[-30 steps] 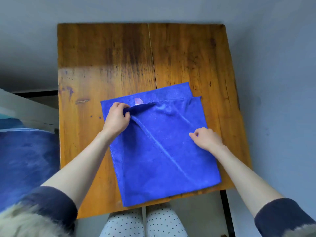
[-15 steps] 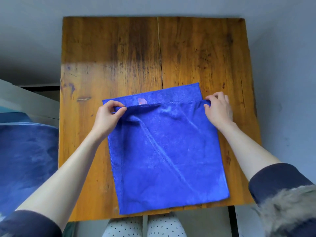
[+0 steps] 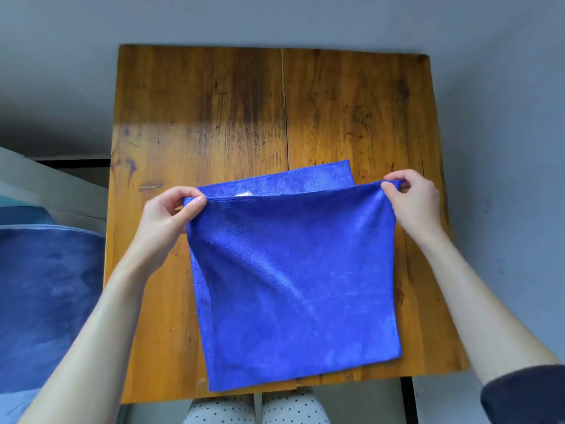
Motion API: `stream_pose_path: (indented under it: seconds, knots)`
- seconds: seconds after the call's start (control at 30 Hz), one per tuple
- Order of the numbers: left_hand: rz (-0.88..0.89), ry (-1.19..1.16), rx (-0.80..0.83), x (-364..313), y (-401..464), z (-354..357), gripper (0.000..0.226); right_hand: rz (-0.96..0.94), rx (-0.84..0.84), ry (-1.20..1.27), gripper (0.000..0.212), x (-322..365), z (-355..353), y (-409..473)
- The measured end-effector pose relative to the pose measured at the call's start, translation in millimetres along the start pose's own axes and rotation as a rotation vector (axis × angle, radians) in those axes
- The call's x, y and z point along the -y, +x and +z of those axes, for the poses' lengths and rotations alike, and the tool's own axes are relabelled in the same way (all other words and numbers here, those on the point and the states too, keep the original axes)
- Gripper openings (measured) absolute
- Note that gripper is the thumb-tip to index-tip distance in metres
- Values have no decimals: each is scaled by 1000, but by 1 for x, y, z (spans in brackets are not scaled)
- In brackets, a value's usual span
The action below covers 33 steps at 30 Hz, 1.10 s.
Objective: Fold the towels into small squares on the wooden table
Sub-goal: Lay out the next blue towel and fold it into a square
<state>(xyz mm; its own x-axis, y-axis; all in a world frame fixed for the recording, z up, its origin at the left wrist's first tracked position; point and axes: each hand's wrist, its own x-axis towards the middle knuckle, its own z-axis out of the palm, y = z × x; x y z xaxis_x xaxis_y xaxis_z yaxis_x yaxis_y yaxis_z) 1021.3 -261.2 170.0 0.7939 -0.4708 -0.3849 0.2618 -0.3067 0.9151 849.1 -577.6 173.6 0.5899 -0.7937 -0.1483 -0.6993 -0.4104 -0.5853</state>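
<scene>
Grey floor surrounding one wooden table [image 3: 214,117], two planks, worn and stained. Item: blue towel [image 3: 293,286], folded double, on the near half of the table, near edge at the table's front edge; lower layer projecting beyond the far edge of the upper layer. Left hand [image 3: 165,221] pinching the upper layer's far-left corner; right hand [image 3: 412,203] pinching its far-right corner, edge taut between them. Blue fabric [image 3: 46,301] at left, off the table.

blue towel [image 3: 293,280], amber-brown wooden table [image 3: 244,111]
</scene>
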Motion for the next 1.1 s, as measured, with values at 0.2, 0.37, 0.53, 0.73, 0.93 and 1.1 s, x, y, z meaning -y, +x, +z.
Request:
stream_pose_path:
  seconds: [0.2, 0.37, 0.53, 0.73, 0.93, 1.1]
  knots:
    - [34, 11, -79, 0, 5, -21, 13, -64, -30, 144, 7, 30, 3, 17]
    - [-70, 289, -205, 28, 40, -22, 12, -82, 70, -37, 13, 27, 41, 43]
    - [-73, 549, -296, 41, 66, -13, 4, -101, 137, -137, 14, 15, 61, 63]
    - [0, 688, -270, 51, 76, -14, 13, -109, 185, -208, 14, 9, 69, 70]
    - [6, 733, -225, 49, 78, -15, 20, -116, 249, -200, 23, 11, 71, 75]
    - [-59, 798, -181, 50, 82, -21, 19, -77, 330, -235, 22, 12, 72, 81]
